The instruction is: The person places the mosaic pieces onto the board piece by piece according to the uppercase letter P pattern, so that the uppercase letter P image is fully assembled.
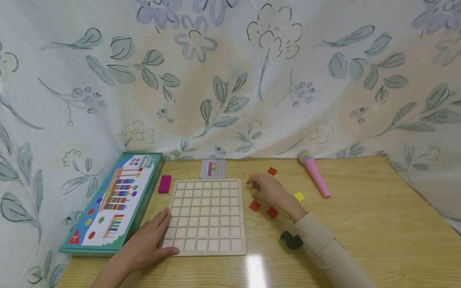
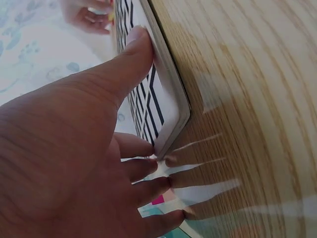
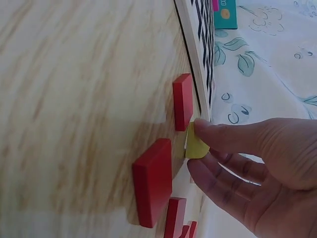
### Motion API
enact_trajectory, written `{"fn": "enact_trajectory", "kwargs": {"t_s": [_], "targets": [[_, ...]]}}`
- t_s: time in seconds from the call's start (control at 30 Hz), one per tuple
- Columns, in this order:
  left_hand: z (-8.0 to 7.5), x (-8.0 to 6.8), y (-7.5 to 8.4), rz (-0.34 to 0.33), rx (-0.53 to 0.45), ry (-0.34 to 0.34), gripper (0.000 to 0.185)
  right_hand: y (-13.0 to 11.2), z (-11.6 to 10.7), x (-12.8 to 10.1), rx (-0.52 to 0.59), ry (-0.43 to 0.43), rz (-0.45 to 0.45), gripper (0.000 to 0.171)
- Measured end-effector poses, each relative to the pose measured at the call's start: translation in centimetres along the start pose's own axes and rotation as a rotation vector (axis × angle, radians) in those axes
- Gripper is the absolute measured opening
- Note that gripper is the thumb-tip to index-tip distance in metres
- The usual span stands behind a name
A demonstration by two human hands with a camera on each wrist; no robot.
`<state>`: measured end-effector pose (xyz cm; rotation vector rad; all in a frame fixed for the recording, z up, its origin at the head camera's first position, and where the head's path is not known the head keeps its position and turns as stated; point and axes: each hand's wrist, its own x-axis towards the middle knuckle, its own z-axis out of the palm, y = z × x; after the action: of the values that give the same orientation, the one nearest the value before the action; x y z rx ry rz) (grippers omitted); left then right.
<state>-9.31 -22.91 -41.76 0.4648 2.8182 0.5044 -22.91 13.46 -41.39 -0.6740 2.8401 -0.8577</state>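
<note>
A square wooden grid board lies on the table. My left hand rests at its near left corner, thumb on the front edge and fingers along the left side. In the left wrist view, the thumb lies on the board's face and the fingertips touch the table. Just right of the board, my right hand pinches a yellow tile between thumb and fingers, low over the table. Red square tiles lie around it. In the head view, this hand partly hides the tiles beneath.
A printed pattern card lies behind the board. On the left are a magenta block and a boxed ring game. A pink toy microphone and a black elbow-shaped piece lie right. Floral cloth hangs behind the table.
</note>
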Motion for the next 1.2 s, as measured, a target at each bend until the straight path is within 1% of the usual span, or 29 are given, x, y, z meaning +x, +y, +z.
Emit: {"fn": "enact_trajectory", "kwargs": {"t_s": [0.13,0.3,0.53,0.7,0.8,0.9,1.0,1.07,1.2], "targets": [[-0.1,0.1,0.0,0.006,0.006,0.002,0.105,-0.2,-0.2,0.3,0.021,-0.023,-0.002,0.034],[-0.1,0.1,-0.1,0.018,0.027,0.021,0.105,-0.9,-0.6,0.5,0.024,-0.037,-0.018,0.033],[0.0,0.1,0.0,0.026,0.041,0.030,0.105,-2.0,-0.9,1.0,-0.007,-0.027,-0.049,0.032],[0.0,0.1,-0.1,0.033,0.049,0.040,0.105,-3.0,-0.5,1.9,-0.036,-0.023,-0.073,0.030],[0.0,0.1,-0.1,0.038,0.046,0.042,0.105,-3.7,0.1,2.4,-0.004,-0.042,-0.084,0.029],[0.0,0.1,-0.2,0.043,0.046,0.045,0.106,-4.3,0.7,3.0,0.053,-0.059,-0.099,0.029],[0.1,0.2,-0.2,0.048,0.053,0.048,0.106,-4.7,1.5,3.8,0.097,-0.077,-0.128,0.029],[0.1,0.2,-0.3,0.048,0.056,0.046,0.106,-5.1,2.1,4.2,0.118,-0.091,-0.158,0.029],[0.2,0.1,-0.3,0.040,0.052,0.035,0.106,-5.8,3.1,4.9,0.147,-0.115,-0.178,0.028]]}}
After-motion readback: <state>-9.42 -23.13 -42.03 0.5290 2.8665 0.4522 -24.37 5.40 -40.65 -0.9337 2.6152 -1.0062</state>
